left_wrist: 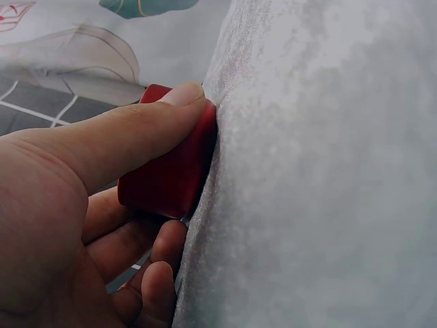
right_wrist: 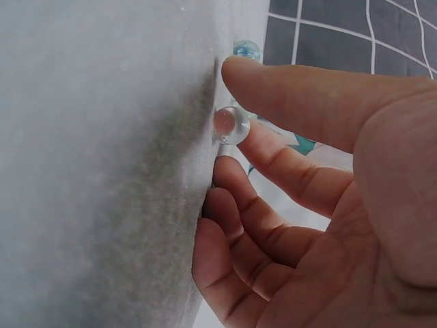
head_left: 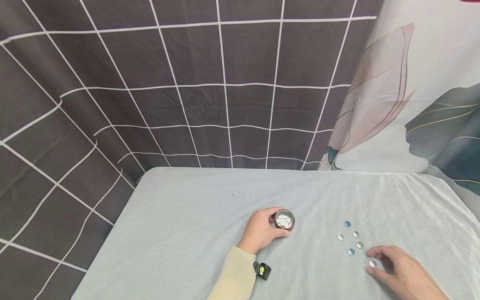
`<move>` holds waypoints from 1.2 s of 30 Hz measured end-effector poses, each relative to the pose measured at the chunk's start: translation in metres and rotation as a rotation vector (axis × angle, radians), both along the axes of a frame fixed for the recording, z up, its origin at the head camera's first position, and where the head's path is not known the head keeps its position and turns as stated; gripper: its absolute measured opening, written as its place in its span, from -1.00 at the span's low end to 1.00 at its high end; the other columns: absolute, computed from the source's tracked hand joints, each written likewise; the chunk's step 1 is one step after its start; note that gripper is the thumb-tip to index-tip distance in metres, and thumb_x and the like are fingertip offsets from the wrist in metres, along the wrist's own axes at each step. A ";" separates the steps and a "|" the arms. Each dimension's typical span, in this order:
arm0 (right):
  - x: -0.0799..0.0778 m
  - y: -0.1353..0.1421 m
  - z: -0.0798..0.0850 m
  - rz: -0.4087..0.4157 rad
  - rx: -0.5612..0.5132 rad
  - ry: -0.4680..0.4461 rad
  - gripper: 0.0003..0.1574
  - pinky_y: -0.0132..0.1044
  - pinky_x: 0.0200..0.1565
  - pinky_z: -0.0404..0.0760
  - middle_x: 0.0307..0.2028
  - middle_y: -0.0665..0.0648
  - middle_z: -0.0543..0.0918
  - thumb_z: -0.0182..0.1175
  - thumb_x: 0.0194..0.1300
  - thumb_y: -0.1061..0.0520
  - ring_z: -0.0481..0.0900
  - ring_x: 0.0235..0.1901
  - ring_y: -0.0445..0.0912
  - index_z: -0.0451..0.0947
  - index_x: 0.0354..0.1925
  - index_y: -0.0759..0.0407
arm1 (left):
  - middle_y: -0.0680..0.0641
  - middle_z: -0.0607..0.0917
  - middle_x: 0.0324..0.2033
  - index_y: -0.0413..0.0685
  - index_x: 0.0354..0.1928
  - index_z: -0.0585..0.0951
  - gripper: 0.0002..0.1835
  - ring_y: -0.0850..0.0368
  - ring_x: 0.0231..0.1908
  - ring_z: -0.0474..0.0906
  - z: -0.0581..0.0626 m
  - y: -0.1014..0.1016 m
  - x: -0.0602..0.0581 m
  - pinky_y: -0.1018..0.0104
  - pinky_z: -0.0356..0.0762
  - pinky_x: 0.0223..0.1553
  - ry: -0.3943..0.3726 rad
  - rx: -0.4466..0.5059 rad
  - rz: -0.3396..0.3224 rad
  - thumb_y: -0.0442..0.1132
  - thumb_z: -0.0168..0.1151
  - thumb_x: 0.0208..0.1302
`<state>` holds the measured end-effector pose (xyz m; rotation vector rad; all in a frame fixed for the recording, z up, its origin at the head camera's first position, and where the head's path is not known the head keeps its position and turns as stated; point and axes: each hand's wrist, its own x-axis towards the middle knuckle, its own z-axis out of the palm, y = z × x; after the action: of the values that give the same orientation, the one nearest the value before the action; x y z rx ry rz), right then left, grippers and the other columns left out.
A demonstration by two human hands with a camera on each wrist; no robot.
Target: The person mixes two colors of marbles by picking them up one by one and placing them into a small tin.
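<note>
A dark grey-brown curtain (head_left: 198,104) with a white grid of lines hangs behind the scene and runs down the left side. In front of it stretches the desk (head_left: 180,216), covered in a pale grey, velvety cloth with soft creases toward the right. At the right of the backdrop hangs a white leaf-print curtain (head_left: 382,125), with large leaves in dusty pink and blue-green.

A cream sleeve (head_left: 234,277) covers the left forearm. The left hand (head_left: 260,230) is at the middle of the desk, its thumb and fingers gripping the side of a round container. The right hand (head_left: 401,266) is low at the right, its thumb and index finger parted around a clear marble (head_left: 373,263). The thumb is apart from this marble; whether the index finger touches it, I cannot tell.

The round container (left_wrist: 167,179) is red outside, with an open top, and sits upright on the cloth, well to the left of the marbles. Pale, shiny shapes show inside it, too small to make out. A small black device (head_left: 264,271) with a yellow-green spot is strapped to the left wrist.

Smallest are the marbles. Beyond the right hand's fingertips lie five more in a loose cluster: two blue marbles (head_left: 351,251), two colourless marbles (head_left: 356,234) and one greenish marble (head_left: 359,245).
</note>
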<state>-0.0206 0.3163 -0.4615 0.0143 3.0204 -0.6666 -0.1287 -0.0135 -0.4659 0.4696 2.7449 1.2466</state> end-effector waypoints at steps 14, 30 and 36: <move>-0.004 0.001 -0.001 -0.023 0.014 -0.140 -0.55 0.00 -0.19 0.56 -0.21 0.16 0.64 0.55 0.01 -0.02 0.57 -0.24 0.02 0.66 -0.19 0.17 | 0.15 0.75 -0.12 0.12 0.10 0.71 -0.37 0.31 -0.12 0.58 0.000 0.000 0.000 0.33 0.51 0.02 -0.001 0.011 -0.003 -0.08 0.68 -0.13; -0.003 0.001 -0.002 -0.007 0.023 -0.094 -0.65 -0.11 -0.26 0.54 -0.23 0.11 0.63 0.54 0.03 0.04 0.52 -0.28 -0.06 0.66 -0.23 0.14 | 0.12 0.75 -0.09 0.10 0.11 0.71 -0.37 0.20 -0.04 0.61 -0.002 -0.001 0.001 0.27 0.51 0.06 0.010 0.011 -0.003 -0.08 0.67 -0.12; -0.001 0.000 -0.002 -0.003 0.021 -0.047 -0.67 -0.20 -0.30 0.51 -0.25 0.07 0.63 0.54 0.03 0.06 0.48 -0.31 -0.12 0.66 -0.24 0.11 | 0.13 0.75 -0.08 0.09 0.12 0.71 -0.36 0.22 -0.04 0.61 0.000 0.000 0.000 0.29 0.50 0.07 -0.001 0.003 0.002 -0.09 0.67 -0.12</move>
<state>-0.0219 0.3164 -0.4631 0.0344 2.9828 -0.6258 -0.1284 -0.0136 -0.4656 0.4673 2.7439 1.2511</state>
